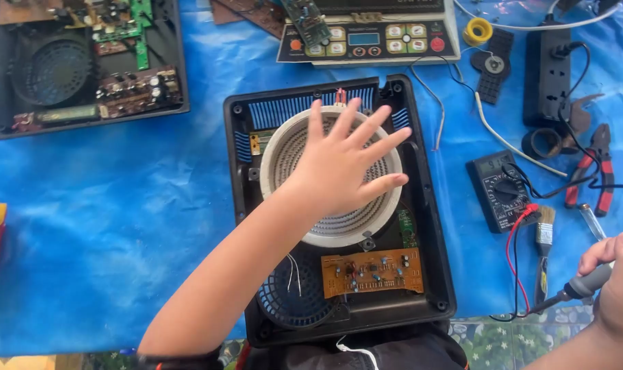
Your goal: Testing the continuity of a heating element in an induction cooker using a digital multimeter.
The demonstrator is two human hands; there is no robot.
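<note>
Five fingers (pixel 366 130) of my left hand (pixel 339 171) are spread wide and flat over the white coil (pixel 284 147), holding nothing, while my right hand (pixel 616 281) at the bench's edge has its fingers curled tight round a grey-handled tool (pixel 577 290); whether that is a soldering iron or a probe I cannot tell. The coil sits in the middle of the opened black cooker (pixel 434 226), which lies directly before me on the blue sheet (pixel 119 226). Its cover is already off, so the fan grille (pixel 284 301) and brown circuit board (pixel 371 271) below the coil lie bare, and the control panel (pixel 369 40) rests apart just beyond. Two loose white wires (pixel 293 274) by the fan look unattached, so I judge the work mid-way: stripped down, not yet closed up. To the right lie a multimeter (pixel 500 188) with red and black leads, a brush (pixel 544 236) and red pliers (pixel 595 171). A second opened unit (pixel 85 65) sits at far left.
</note>
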